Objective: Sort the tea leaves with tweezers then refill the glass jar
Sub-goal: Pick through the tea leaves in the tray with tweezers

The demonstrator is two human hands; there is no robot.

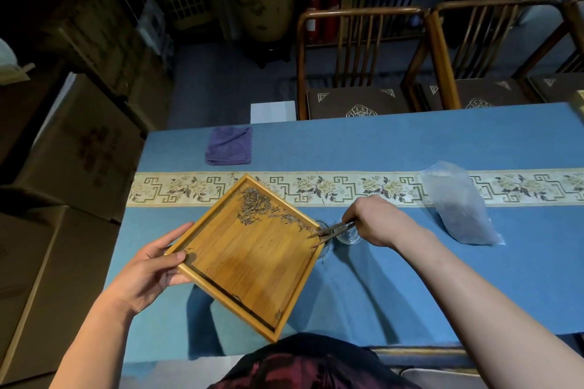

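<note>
While tilting the bamboo tray (252, 265) over the blue bench (410, 142), left hand (148, 265) in a clenched grip on its near-left corner, right hand (373, 224) in a pinching grip on the tweezers (331, 228). Refill step, apparently: tea leaves (256, 204) bunched toward the far corner, trailing along the rim to the glass jar (325, 230) just under the tray's right corner. Next: raking leaves over that corner, steadily, to avoid spilling beside the glass.

Tilted bamboo tray (252, 265), tea leaves (256, 204) near tweezers (331, 229)
</note>
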